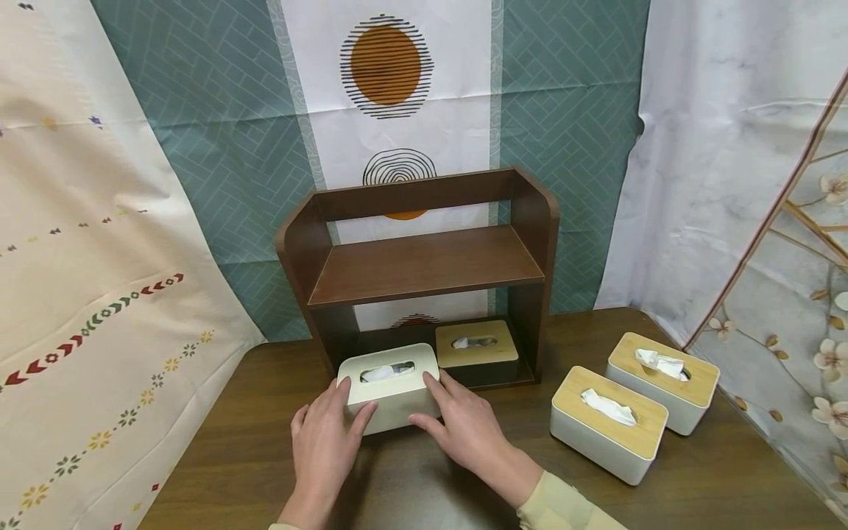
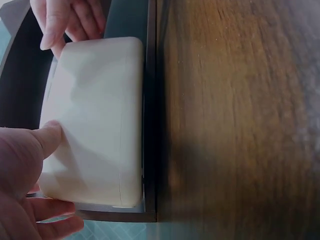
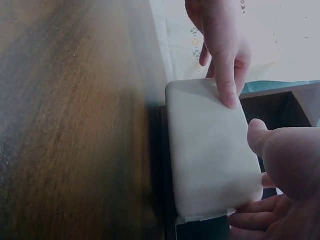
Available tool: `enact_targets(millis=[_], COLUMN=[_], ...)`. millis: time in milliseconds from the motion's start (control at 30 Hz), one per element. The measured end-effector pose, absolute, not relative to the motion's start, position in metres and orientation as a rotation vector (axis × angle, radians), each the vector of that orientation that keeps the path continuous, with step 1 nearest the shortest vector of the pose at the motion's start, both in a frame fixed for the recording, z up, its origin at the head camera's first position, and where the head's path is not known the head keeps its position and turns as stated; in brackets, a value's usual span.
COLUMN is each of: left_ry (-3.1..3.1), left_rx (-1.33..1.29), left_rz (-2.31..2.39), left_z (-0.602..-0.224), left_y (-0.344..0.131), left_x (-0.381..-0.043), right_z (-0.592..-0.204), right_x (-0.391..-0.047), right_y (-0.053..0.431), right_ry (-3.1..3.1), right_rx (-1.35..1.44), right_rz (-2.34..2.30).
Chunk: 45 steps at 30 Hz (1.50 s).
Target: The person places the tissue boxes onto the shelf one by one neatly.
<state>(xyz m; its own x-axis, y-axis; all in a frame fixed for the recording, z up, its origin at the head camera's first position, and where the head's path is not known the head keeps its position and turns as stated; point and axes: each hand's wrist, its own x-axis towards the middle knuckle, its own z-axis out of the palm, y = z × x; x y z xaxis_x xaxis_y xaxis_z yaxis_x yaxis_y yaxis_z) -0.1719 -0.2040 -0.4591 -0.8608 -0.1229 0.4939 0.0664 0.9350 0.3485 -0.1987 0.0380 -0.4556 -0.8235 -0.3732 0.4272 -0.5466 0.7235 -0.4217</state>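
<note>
A cream tissue box (image 1: pixel 394 414) with an oval slot is at the front of the shelf's lower level, on the left side. My left hand (image 1: pixel 326 436) grips its left end, thumb against the front face, as the left wrist view also shows. Around the right end, my right hand (image 1: pixel 469 422) holds the same box, its fingers at the end wall in the right wrist view. White tissue (image 1: pixel 383 372) shows in the slot. Just right of it, inside the lower level, stands a dark tissue box (image 1: pixel 475 349) with a wooden lid.
The brown two-tier desk shelf (image 1: pixel 427 259) stands at the back of the wooden table (image 1: pixel 252 449). Two white tissue boxes with wooden lids, a nearer one (image 1: pixel 599 434) and a farther one (image 1: pixel 689 408), sit on the right. Patterned cloths hang behind and at both sides.
</note>
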Motion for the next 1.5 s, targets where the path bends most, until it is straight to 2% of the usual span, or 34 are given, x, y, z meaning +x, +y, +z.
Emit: enact_targets(millis=[700, 1133, 1500], left_ry=[-2.417, -2.389, -2.429], left_rx=[-0.015, -0.101, -0.092], left_rz=[-0.392, -0.229, -0.211], left_z=[-0.471, -0.465, -0.463], left_y=[-0.204, -0.198, -0.197], left_x=[-0.188, -0.170, -0.176], right_z=[-0.462, -0.458, -0.459], right_x=[-0.207, -0.209, -0.221], right_y=[0.024, 0.023, 0.021], right_ry=[-2.617, -2.536, -2.502], right_rx=[0.695, 0.733, 0.759], right_rz=[0.662, 0.602, 0.554])
